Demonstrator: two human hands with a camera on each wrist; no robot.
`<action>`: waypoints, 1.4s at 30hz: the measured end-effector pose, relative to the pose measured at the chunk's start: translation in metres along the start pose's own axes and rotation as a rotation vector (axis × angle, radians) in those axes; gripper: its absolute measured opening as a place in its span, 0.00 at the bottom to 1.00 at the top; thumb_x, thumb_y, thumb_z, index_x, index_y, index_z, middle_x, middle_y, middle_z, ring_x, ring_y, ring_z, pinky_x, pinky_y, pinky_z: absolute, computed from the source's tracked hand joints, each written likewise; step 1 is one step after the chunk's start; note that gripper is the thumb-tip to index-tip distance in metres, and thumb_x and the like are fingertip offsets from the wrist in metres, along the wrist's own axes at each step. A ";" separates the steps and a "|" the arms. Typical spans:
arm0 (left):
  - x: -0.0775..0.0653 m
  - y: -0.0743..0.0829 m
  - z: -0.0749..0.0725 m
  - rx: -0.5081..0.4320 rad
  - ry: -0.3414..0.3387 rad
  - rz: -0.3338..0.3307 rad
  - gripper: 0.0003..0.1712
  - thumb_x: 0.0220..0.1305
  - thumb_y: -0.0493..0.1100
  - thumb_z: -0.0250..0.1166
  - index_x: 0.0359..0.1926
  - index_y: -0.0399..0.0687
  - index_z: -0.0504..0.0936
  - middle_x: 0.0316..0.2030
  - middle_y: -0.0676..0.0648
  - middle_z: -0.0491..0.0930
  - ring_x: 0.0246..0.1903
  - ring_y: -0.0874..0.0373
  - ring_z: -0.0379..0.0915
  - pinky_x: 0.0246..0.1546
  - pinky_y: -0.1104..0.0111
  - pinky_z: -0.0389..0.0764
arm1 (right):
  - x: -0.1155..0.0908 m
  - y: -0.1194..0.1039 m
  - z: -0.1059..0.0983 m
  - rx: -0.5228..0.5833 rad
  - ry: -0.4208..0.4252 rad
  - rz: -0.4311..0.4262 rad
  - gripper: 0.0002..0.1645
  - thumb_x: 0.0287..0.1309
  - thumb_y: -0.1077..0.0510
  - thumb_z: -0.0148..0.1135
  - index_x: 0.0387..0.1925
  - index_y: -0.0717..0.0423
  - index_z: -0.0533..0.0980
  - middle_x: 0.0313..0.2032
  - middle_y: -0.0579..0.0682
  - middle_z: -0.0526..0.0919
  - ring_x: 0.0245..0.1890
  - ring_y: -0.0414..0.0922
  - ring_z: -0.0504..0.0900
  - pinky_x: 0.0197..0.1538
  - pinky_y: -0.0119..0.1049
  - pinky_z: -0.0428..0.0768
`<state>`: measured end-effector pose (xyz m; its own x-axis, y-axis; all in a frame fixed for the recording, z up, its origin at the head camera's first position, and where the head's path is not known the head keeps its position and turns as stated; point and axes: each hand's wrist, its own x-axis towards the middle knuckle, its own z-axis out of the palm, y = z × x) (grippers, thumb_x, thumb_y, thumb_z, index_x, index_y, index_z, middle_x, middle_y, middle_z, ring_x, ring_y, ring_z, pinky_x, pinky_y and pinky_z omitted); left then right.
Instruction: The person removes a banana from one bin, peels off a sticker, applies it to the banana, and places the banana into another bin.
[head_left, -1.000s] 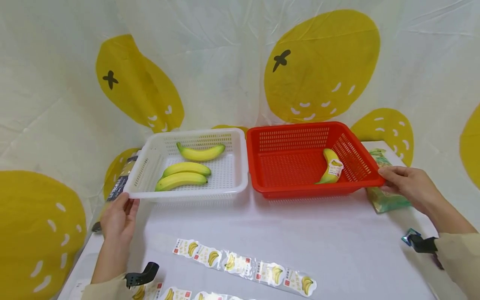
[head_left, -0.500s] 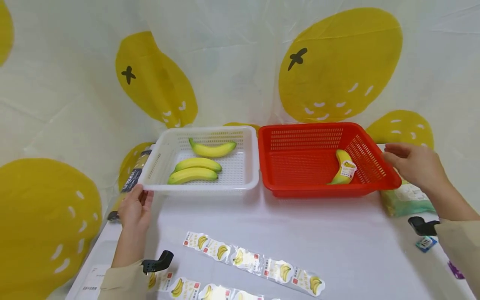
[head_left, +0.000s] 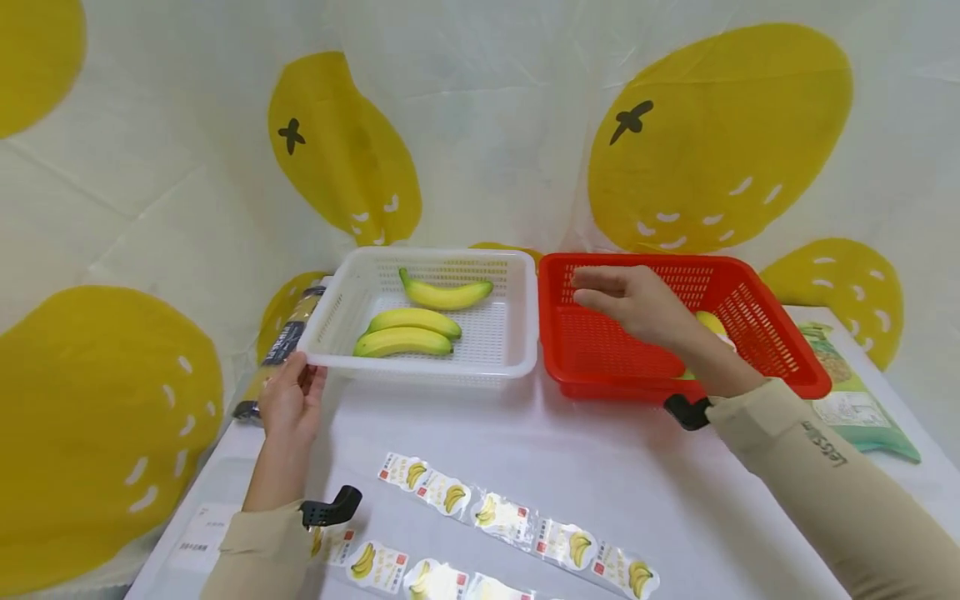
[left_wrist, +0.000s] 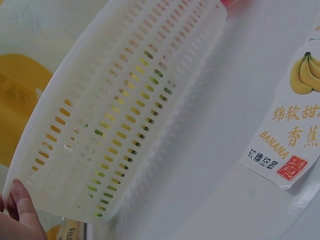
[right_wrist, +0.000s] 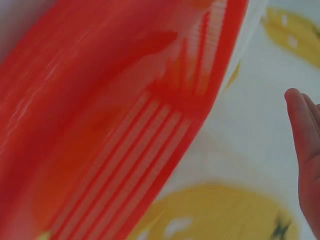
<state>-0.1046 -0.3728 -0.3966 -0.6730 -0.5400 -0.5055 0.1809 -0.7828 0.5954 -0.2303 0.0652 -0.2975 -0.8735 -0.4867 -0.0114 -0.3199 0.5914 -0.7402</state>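
Observation:
My left hand (head_left: 288, 404) holds the front-left corner of a white plastic basket (head_left: 427, 365); the thumb on its rim shows in the left wrist view. Three bananas lie in that basket: one at the back (head_left: 448, 295), with a front pair (head_left: 405, 340) side by side. Over the red basket (head_left: 573, 342) my right hand (head_left: 641, 304) hovers with fingers extended, holding nothing. Its arm partly covers a banana (head_left: 708, 322) inside that basket. The right wrist view shows the red slatted wall blurred, with the hand at the right edge.
Strips of banana stickers (head_left: 501, 514) lie on the white table (head_left: 480, 433) in front. A green snack bag (head_left: 855, 400) is right of the red basket. A long package with a dark label (head_left: 285, 342) stands left of the white basket. A fruit-print cloth (head_left: 480, 125) hangs behind.
My right hand has let go of the red basket's right corner and moved left over that basket. My left hand keeps its hold on the white basket. The head view has shifted slightly.

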 end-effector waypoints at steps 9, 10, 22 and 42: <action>0.000 -0.003 -0.001 0.007 -0.010 0.027 0.29 0.65 0.40 0.71 0.66 0.51 0.78 0.56 0.48 0.75 0.52 0.58 0.76 0.48 0.71 0.85 | 0.062 -0.054 0.093 -0.029 -0.174 -0.136 0.31 0.69 0.51 0.63 0.68 0.60 0.72 0.62 0.59 0.81 0.63 0.53 0.81 0.66 0.47 0.78; 0.001 -0.004 -0.001 0.010 -0.015 0.034 0.28 0.66 0.40 0.70 0.67 0.50 0.78 0.55 0.48 0.75 0.52 0.58 0.75 0.48 0.71 0.85 | 0.067 -0.056 0.103 -0.038 -0.179 -0.138 0.31 0.69 0.51 0.63 0.67 0.61 0.73 0.62 0.59 0.82 0.63 0.53 0.81 0.66 0.47 0.78; 0.004 -0.008 -0.002 0.046 -0.037 0.072 0.26 0.69 0.42 0.67 0.67 0.48 0.78 0.52 0.47 0.76 0.49 0.58 0.76 0.46 0.73 0.85 | 0.106 -0.077 0.168 -0.172 -0.245 -0.070 0.25 0.69 0.52 0.62 0.57 0.68 0.77 0.42 0.53 0.85 0.44 0.45 0.82 0.53 0.35 0.79; 0.008 -0.014 -0.006 -0.009 -0.083 0.085 0.09 0.72 0.40 0.63 0.50 0.45 0.82 0.39 0.48 0.78 0.39 0.60 0.77 0.43 0.75 0.85 | 0.139 -0.068 0.182 -0.218 -0.344 0.054 0.15 0.66 0.53 0.66 0.45 0.62 0.81 0.42 0.52 0.83 0.43 0.44 0.78 0.52 0.36 0.79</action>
<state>-0.1087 -0.3681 -0.4125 -0.7122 -0.5771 -0.3996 0.2461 -0.7384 0.6279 -0.2629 -0.1598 -0.3713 -0.7295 -0.6156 -0.2981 -0.3790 0.7266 -0.5730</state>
